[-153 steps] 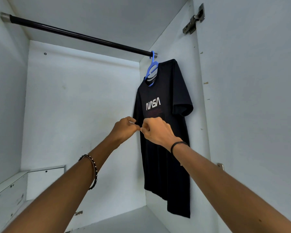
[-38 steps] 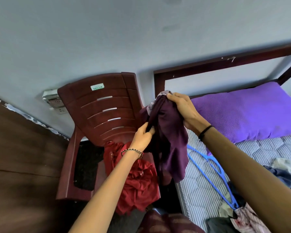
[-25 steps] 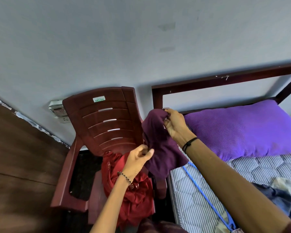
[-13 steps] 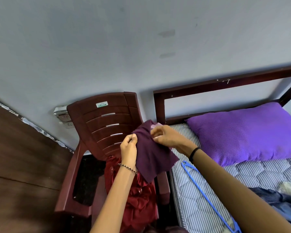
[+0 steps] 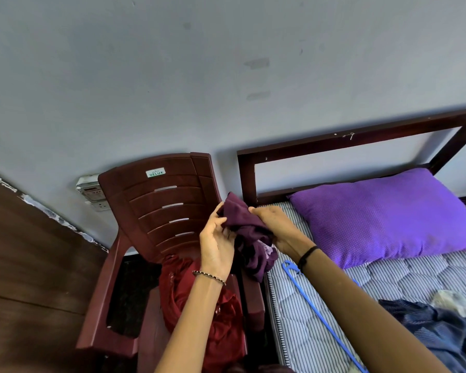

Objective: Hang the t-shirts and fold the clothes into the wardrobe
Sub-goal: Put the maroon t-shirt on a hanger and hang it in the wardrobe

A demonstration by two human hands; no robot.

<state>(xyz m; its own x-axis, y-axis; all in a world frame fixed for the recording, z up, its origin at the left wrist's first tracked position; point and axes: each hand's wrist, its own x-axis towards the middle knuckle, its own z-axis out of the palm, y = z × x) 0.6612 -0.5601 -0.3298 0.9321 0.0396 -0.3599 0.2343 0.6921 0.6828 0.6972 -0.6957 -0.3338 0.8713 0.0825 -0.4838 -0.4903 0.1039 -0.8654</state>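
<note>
While bunched at frame centre, above the gap between the maroon plastic chair [image 5: 156, 211] and the striped mattress [image 5: 293, 332], the dark purple garment [image 5: 244, 223] is gripped by both hands: the left hand [image 5: 217, 247] curls on its left edge and the right hand [image 5: 276, 224] clutches its top. It is judged light, limp and non-slip; grasp it at the shoulder seams.

left hand [image 5: 216, 246], right hand [image 5: 276, 227], both gripping

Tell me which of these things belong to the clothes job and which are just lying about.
Job: purple garment, held by left hand and right hand; blue hanger; red garment; blue clothes.
Lying about: pillow; chair; wall socket.
</note>
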